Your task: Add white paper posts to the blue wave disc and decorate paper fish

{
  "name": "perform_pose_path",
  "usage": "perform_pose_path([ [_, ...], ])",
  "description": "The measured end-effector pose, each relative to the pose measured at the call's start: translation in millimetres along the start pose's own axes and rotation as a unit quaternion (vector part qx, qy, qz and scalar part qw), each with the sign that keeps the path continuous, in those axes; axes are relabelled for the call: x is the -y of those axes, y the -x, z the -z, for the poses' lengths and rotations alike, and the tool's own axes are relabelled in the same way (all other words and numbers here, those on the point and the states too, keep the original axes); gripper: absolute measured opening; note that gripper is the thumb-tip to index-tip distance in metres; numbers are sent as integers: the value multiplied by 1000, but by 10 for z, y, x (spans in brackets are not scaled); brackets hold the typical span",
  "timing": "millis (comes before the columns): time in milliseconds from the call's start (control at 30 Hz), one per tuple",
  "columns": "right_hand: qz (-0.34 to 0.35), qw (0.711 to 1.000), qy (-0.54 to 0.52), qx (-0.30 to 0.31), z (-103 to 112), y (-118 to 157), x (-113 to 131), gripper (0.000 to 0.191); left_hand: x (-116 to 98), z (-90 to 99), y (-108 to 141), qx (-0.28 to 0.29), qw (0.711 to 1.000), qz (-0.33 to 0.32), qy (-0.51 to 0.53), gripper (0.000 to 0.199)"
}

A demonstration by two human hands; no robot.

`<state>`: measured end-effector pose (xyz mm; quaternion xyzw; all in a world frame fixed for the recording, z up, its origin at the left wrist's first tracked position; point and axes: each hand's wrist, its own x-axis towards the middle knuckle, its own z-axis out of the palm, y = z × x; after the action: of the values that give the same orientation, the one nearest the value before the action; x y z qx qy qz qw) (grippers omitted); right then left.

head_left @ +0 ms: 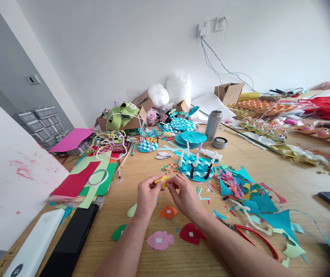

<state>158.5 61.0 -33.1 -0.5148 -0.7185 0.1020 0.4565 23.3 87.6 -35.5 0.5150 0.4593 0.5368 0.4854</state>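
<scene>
My left hand [148, 194] pinches a small yellow paper cutout [162, 181] between thumb and fingers. The fingers of my right hand [184, 192] are closed at its right edge; whether they also grip a small piece there is hidden. On the table beneath lie paper fish with small white squares on them: an orange fish [167, 212], a pink fish [159, 240] and a red fish [192, 233]. A green fish [119, 232] and a light green cutout [131, 210] are partly covered by my left arm. Beyond my hands stands a blue wavy paper base [198, 163] with upright fuzzy stems.
Red-handled scissors [257, 238] and blue paper scraps [264, 204] lie at right. A black phone [69, 242], white power bank [35, 244] and coloured sheets [78, 179] are at left. Farther back stand a steel flask [213, 126] and stacked blue discs [190, 138].
</scene>
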Motion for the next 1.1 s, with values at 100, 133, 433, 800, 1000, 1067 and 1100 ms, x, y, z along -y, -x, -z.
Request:
perform_pose_path([
  [100, 2, 1000, 7, -2, -2, -4, -4, 18, -27, -9, 4, -4, 1000, 19, 9, 33],
  [133, 3, 1000, 9, -2, -2, -3, -6, 17, -36, -12, 6, -6, 1000, 23, 12, 33],
  [433, 0, 1000, 17, 0, 3, 10, 2, 17, -62, -23, 5, -12, 998, 50, 20, 38],
  [800, 18, 999, 26, -7, 5, 15, 2, 18, -64, -32, 3, -13, 996, 74, 55, 37],
  [1000, 50, 997, 56, -12, 5, 13, -6, 18, -57, -26, 9, -13, 996, 73, 53, 36],
  [1067, 55, 996, 62, -13, 3, 12, -10, 18, -58, -27, 9, -14, 996, 72, 53, 37],
  [1100, 56, 996, 63, -13, 2, 12, -11, 18, -60, -28, 9, -15, 996, 73, 52, 38],
])
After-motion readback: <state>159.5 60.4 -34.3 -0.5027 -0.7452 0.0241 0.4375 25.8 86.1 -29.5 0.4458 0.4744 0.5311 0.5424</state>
